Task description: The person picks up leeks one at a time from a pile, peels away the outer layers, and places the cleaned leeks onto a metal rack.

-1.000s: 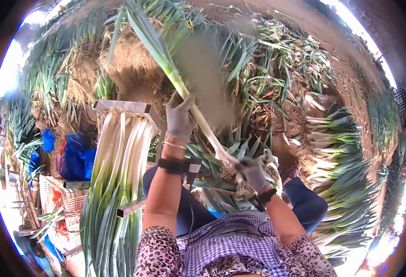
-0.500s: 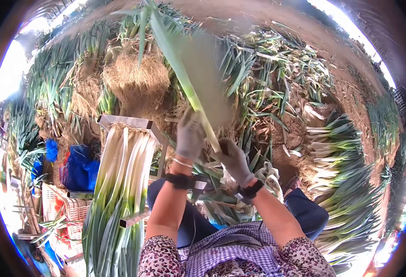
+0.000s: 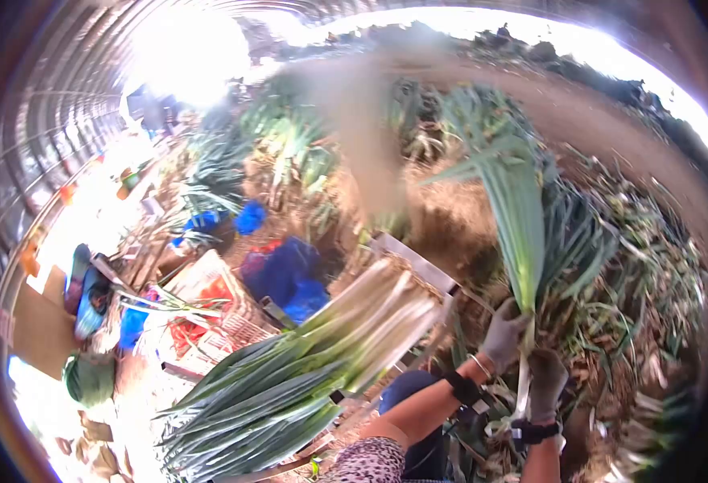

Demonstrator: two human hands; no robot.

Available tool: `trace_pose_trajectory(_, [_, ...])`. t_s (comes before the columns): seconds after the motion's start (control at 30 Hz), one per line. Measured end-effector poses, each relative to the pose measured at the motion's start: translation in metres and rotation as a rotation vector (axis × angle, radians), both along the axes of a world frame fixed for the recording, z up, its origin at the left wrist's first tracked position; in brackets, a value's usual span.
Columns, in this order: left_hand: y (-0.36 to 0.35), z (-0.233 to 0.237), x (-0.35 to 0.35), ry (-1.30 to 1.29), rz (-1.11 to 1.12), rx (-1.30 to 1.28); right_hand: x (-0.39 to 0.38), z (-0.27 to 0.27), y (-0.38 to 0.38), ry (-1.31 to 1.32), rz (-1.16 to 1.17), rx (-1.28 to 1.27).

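Note:
A leek (image 3: 519, 233) stands nearly upright in front of me, its broad green leaves fanned out at the top and its pale shank at the bottom. My left hand (image 3: 504, 338), in a light grey glove, is closed around the shank just below the green part. Lower down on the right side, my right hand (image 3: 545, 385), also gloved, is curled against the pale lower shank; its fingertips are partly hidden. To the left of my hands, a bundle of trimmed leeks (image 3: 330, 354) lies in a metal-ended rack (image 3: 418, 262), white ends toward the upper right.
Leafy leek piles (image 3: 619, 282) and scraps cover the ground on the right. A wicker basket (image 3: 237, 318) with red netting and a blue mesh bag (image 3: 285, 274) stand beyond the rack. A cardboard box (image 3: 44, 322) and green bundle (image 3: 90, 377) are at far left.
The view has swung to the left, so the rack and hands appear further right. The leek has gone from leaning left to nearly upright, its leaves now spread; both hands remain at its shank.

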State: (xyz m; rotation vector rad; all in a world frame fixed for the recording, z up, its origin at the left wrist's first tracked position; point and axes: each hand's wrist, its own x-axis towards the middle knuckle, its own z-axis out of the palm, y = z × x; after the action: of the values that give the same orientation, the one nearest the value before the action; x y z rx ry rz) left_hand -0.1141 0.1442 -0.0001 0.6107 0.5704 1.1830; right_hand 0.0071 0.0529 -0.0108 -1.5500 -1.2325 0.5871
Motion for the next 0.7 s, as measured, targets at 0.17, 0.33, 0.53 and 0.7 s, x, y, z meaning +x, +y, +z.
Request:
trace_pose_trajectory(0.17, [0.003,-0.016,-0.002,0.199,0.073,0.120,0.004,-0.015,0.011,-0.455,0.118,0.034])
trace_pose_trajectory(0.33, [-0.005,-0.003,-0.009,0.260,0.078,0.159,0.006,-0.030,0.016,-0.646,0.069,-0.033])
trace_pose_trajectory(0.53, [0.004,0.001,-0.009,0.219,0.189,0.102,0.026,-0.082,-0.017,0.151,-0.055,0.156])
trace_pose_trajectory(0.7, [0.010,0.037,-0.031,-0.073,0.079,-0.031,0.025,-0.003,-0.109,0.160,-0.025,-0.502])
